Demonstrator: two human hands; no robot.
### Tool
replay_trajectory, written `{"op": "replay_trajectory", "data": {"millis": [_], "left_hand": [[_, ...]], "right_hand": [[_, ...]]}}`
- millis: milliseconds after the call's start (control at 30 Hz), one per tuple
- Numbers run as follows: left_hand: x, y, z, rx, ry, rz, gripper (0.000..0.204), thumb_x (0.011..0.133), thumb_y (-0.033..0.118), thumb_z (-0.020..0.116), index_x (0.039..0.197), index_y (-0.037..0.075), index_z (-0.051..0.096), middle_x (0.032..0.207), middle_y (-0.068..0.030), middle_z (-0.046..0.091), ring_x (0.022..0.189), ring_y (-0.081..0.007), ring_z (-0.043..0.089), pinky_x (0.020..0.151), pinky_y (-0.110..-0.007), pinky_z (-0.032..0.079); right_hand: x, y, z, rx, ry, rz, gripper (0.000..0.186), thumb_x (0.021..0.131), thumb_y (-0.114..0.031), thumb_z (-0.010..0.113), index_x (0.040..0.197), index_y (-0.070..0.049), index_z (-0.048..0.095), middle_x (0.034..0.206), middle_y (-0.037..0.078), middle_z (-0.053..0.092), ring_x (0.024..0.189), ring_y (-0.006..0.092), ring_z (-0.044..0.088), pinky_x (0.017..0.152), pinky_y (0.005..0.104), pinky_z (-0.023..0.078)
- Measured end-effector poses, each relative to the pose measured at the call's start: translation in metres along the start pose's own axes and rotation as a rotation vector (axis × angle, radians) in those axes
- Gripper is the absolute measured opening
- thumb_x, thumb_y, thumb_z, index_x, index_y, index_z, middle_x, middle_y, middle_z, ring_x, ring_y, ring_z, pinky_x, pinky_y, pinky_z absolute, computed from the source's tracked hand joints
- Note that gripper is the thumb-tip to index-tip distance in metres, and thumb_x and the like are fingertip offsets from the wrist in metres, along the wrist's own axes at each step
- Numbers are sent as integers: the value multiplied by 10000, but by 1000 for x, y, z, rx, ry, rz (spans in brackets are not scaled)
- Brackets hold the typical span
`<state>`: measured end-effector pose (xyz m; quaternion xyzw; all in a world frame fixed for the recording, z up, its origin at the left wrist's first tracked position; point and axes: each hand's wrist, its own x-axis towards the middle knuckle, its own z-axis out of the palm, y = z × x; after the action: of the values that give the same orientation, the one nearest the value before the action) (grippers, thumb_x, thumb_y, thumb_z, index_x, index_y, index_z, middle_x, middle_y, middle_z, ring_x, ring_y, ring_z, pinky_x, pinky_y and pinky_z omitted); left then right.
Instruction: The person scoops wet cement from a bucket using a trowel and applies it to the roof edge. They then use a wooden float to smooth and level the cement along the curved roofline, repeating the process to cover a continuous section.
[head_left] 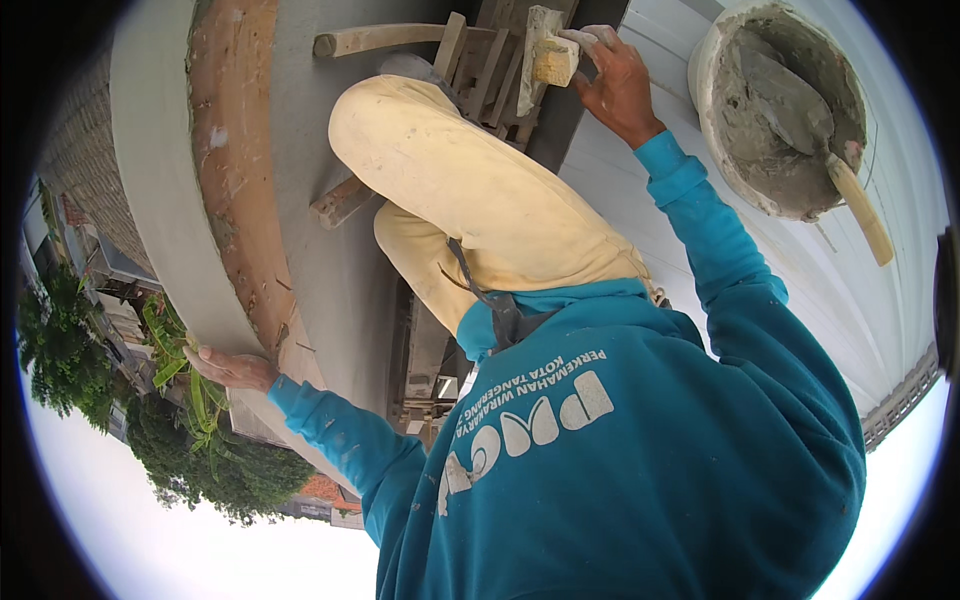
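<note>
My right hand [615,75] reaches up and grips a yellow sponge block [555,62], which is pressed against a whitish flat piece [536,40] on the dark grey wall. My left hand [232,368] lies flat on the outer edge of a curved grey plastered ledge [160,200], fingers spread, holding nothing. Both arms wear teal sleeves. My bent knee in cream trousers [450,170] sits between the two hands.
A white bucket [712,120] of grey mortar stands at the upper right with a trowel [800,110] in it, its wooden handle sticking out. Wooden scaffold poles [380,40] cross behind my knee. White ribbed sheeting [800,290] lies to the right. Trees and rooftops [200,450] show far below.
</note>
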<state>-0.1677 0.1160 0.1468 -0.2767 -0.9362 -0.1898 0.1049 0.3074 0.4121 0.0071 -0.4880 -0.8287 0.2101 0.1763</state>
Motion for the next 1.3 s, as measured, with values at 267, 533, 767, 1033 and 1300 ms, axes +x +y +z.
{"op": "replay_trajectory", "data": {"millis": [267, 533, 767, 1033, 1300], "left_hand": [[2, 11, 4, -52, -108, -61, 768, 950, 609, 262, 1421, 23, 422, 1437, -222, 409, 1286, -324, 471, 1016, -489, 452], [5, 24, 10, -5, -119, -164, 913, 878, 747, 256, 1443, 43, 397, 1452, -228, 388, 1305, -340, 455, 1059, -518, 430], [8, 30, 9, 94, -130, -131, 889, 915, 719, 234, 1436, 18, 397, 1448, -212, 407, 1322, -343, 432, 1085, -514, 379], [4, 19, -6, 19, -44, -46, 840, 939, 658, 310, 1426, -20, 402, 1473, -218, 387, 1370, -372, 359, 1138, -521, 257], [-33, -4, -35, 144, -182, 106, 860, 923, 679, 370, 1469, 15, 349, 1512, -206, 337, 1417, -382, 286, 1163, -548, 161]], "right_hand": [[5, 3, 6, 139, 55, 189, 530, 677, -89, 759, 1186, -117, 612, 1092, 95, 582, 924, 328, 585, 807, 407, 491], [-32, -1, 18, 1333, 197, 870, 581, 726, -107, 776, 1255, -68, 540, 1217, 90, 585, 1082, 272, 597, 919, 377, 492], [-45, 17, 12, 1311, 169, 938, 572, 743, -87, 753, 1266, -53, 521, 1220, 106, 583, 1103, 274, 589, 940, 368, 474], [-56, 40, 9, 1231, 144, 876, 563, 764, -64, 727, 1278, -36, 500, 1222, 124, 581, 1128, 276, 581, 964, 359, 453], [-38, 38, 28, 871, 224, 555, 553, 784, -41, 701, 1290, -18, 479, 1225, 142, 578, 1153, 277, 573, 988, 349, 433]]}}
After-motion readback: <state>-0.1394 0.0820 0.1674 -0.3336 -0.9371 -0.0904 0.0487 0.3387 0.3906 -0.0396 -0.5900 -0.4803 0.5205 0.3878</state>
